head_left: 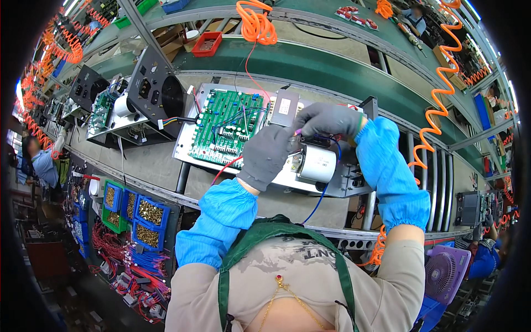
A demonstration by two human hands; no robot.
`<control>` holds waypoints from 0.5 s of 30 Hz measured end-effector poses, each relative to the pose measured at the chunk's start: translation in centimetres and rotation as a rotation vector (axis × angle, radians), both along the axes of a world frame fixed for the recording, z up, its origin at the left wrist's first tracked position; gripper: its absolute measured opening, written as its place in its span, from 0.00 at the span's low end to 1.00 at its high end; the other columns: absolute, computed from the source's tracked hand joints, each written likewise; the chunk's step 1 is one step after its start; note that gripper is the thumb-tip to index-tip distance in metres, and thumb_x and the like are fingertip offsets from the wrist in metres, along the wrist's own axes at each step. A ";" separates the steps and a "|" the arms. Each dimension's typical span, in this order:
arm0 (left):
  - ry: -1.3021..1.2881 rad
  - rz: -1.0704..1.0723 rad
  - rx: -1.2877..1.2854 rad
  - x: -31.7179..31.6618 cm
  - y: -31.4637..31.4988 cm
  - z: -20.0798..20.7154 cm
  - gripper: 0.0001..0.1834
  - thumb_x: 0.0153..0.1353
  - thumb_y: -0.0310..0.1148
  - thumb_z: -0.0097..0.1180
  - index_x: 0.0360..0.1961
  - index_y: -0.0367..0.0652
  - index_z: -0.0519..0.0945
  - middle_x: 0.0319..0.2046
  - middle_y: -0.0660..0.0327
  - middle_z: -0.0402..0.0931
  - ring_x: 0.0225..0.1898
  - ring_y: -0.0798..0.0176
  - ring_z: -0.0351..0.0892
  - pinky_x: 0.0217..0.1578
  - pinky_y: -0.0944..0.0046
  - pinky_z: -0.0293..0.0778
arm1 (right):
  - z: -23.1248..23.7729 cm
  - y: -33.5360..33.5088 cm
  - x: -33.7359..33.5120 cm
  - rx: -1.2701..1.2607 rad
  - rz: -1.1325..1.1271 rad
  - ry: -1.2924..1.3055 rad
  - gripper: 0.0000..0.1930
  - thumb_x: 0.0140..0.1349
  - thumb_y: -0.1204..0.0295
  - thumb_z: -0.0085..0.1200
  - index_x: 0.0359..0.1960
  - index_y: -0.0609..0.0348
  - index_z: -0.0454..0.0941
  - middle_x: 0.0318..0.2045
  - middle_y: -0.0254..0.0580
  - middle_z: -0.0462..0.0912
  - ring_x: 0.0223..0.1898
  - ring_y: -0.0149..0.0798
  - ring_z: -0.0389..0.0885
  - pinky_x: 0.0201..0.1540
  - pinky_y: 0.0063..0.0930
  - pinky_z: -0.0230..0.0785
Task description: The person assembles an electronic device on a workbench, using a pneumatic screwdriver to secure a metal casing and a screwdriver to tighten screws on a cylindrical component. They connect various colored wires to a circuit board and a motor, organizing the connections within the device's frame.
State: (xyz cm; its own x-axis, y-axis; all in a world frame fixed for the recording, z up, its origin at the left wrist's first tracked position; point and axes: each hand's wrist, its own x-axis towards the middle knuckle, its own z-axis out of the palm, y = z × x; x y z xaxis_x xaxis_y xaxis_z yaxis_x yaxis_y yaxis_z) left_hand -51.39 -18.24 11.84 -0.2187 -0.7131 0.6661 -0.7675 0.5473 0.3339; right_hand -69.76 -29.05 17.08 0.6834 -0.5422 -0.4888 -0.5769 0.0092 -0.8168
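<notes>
My left hand, in a dark grey glove, is closed with its fingertips bent over the chassis, and what they pinch is mostly hidden. My right hand, gloved alike, reaches in from the right and pinches a small purple piece, perhaps a wire end. The two hands' fingertips nearly meet there. Beneath them lies an open metal chassis with a large green circuit board on its left part. Behind the fingers stands a grey box-shaped component; a white cylinder, likely a capacitor, lies in front.
A red wire and a blue wire trail from the chassis. More black-panelled units stand to the left. Blue bins of brass parts sit lower left. Orange coiled hoses hang around; metal rollers lie to the right.
</notes>
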 end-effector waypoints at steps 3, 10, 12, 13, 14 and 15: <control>0.119 0.061 0.091 0.3 0.3 -1.0 0.07 0.54 0.30 0.58 0.36 0.47 0.77 0.28 0.58 0.75 0.27 0.53 0.77 0.26 0.57 0.72 | 1.2 2.8 -0.3 -0.693 0.184 0.031 0.14 0.53 0.73 0.58 0.43 0.56 0.79 0.31 0.38 0.80 0.34 0.36 0.79 0.38 0.30 0.71; 0.413 0.080 0.430 -1.2 3.7 -3.9 0.08 0.56 0.32 0.57 0.37 0.45 0.78 0.32 0.55 0.78 0.29 0.51 0.79 0.30 0.55 0.75 | -0.6 2.3 -0.5 -0.963 0.536 0.143 0.16 0.49 0.76 0.56 0.42 0.46 0.80 0.34 0.36 0.79 0.39 0.43 0.79 0.40 0.38 0.71; 0.486 0.074 0.510 -1.8 4.3 -5.4 0.09 0.57 0.33 0.58 0.38 0.44 0.79 0.31 0.55 0.79 0.29 0.52 0.79 0.30 0.56 0.75 | -0.4 2.2 0.2 -0.895 0.609 0.228 0.18 0.49 0.77 0.55 0.43 0.45 0.81 0.36 0.35 0.80 0.40 0.43 0.79 0.41 0.38 0.72; 0.520 0.072 0.554 -2.3 4.5 -5.9 0.09 0.57 0.34 0.58 0.38 0.44 0.79 0.31 0.55 0.79 0.29 0.52 0.79 0.30 0.56 0.75 | -0.3 2.3 1.1 -0.867 0.659 0.310 0.19 0.48 0.77 0.55 0.43 0.44 0.81 0.36 0.35 0.80 0.41 0.44 0.79 0.42 0.38 0.72; 0.571 0.088 0.648 -2.7 4.6 -6.2 0.11 0.57 0.34 0.60 0.39 0.43 0.80 0.29 0.55 0.79 0.28 0.56 0.79 0.31 0.59 0.75 | -0.3 2.3 1.7 -0.837 0.708 0.393 0.19 0.48 0.77 0.54 0.44 0.44 0.82 0.37 0.35 0.80 0.42 0.44 0.79 0.42 0.38 0.72; 0.635 0.093 0.676 -3.1 4.8 -6.6 0.11 0.57 0.33 0.60 0.40 0.42 0.80 0.29 0.55 0.79 0.28 0.57 0.80 0.31 0.60 0.75 | -0.5 2.2 2.1 -0.830 0.727 0.420 0.20 0.48 0.78 0.54 0.44 0.44 0.82 0.38 0.35 0.81 0.42 0.44 0.79 0.43 0.38 0.72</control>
